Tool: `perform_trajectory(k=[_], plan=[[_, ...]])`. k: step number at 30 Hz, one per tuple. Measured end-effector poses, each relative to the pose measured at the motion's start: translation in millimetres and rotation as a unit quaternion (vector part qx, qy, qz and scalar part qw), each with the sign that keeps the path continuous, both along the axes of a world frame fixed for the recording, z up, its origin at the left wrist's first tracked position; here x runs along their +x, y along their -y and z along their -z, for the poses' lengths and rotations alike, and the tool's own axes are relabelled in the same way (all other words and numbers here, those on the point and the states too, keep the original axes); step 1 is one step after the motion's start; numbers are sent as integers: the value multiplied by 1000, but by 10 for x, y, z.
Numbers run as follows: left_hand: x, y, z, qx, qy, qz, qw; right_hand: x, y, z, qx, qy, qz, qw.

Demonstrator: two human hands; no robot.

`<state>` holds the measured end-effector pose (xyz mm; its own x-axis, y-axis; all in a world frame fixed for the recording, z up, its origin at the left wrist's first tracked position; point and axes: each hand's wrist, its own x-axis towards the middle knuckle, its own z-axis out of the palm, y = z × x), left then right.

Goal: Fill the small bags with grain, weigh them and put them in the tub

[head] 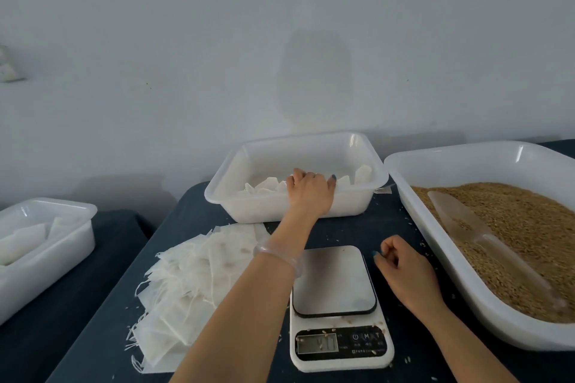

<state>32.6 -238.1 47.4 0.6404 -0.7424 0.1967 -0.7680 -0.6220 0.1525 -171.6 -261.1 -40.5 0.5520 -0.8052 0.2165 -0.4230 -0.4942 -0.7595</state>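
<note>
A white tub (280, 211) stands at the back of the dark table with several filled small bags (267, 187) in it. My left hand (311, 193) reaches over the tub's front rim among the bags, thumb spread apart from the fingers; the fingertips are hidden inside. My right hand (404, 270) rests on the table just right of the scale, its fingers curled in with nothing visible in them. The white kitchen scale (334, 283) sits in front of me with a bare platform and a lit display. A pile of flat empty bags (193, 277) lies left of the scale.
A large white tub (466, 162) of brown grain (522, 227) fills the right side, with a clear scoop (466, 224) lying in it. Another white tub (62, 246) holding white bags stands on a lower surface at the left. Loose grains dot the table. A wall rises close behind.
</note>
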Motion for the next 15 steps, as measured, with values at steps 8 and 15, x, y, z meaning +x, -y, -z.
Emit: perform_trajectory(k=[8, 15], plan=[[-492, -741, 293, -317, 62, -5, 946, -6, 0, -2, -5, 1, 2, 1000], [202, -1743, 226, -180, 13, -117, 977, -2, -15, -6, -16, -8, 2, 1000]])
